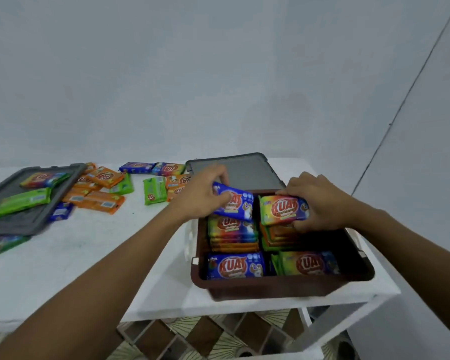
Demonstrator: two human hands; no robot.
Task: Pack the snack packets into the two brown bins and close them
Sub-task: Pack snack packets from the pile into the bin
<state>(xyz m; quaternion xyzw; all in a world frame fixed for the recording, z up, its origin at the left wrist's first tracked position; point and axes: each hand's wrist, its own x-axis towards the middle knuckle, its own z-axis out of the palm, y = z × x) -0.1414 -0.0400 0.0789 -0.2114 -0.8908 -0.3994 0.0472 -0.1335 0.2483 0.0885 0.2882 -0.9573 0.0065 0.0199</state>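
Over brown bin [270, 287], left hand [200, 196] gripping blue packet [235, 205], right hand [320, 201] gripping rainbow packet [281, 210]

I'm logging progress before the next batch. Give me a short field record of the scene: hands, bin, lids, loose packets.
left hand: holds blue packet over bin's far-left stack
right hand: holds rainbow packet over far-right stack
brown bin: open, four stacks of packets inside
grey lid: behind the bin
second grey lid: on table's left, two packets lying on it
loose packets: scattered on white table, unpacked
second bin: not visible
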